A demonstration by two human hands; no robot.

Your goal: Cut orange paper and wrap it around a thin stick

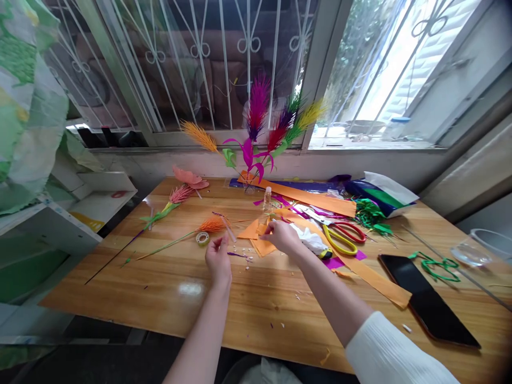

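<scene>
Orange paper pieces (263, 248) lie on the wooden table (160, 298), at the centre of the clock here, with 12 toward the window. The right hand (281, 238) reaches over them from 4 o'clock, thumb and fingers drawn close together at the paper; whether they pinch it or only touch it cannot be told. At 8 o'clock, apart from the right hand, the left hand (218, 262) has its fingers curled toward the thumb, and its view does not tell whether anything is clamped between them. Just beyond it, at 9 o'clock, sits a tape roll (199, 242), with an orange plume (212, 224) on a stem a little higher. A small clear bottle (268, 199) stands at 12. At 3 o'clock come a white bundle (311, 240), then yellow and red scissor handles (344, 252). A long orange strip (380, 282) slants past these toward 4, ending beside a black slab (446, 314). Well out at 10 rests a pink plume (181, 194); at 12, colourful plumes (259, 106) stand before the window bars.
</scene>
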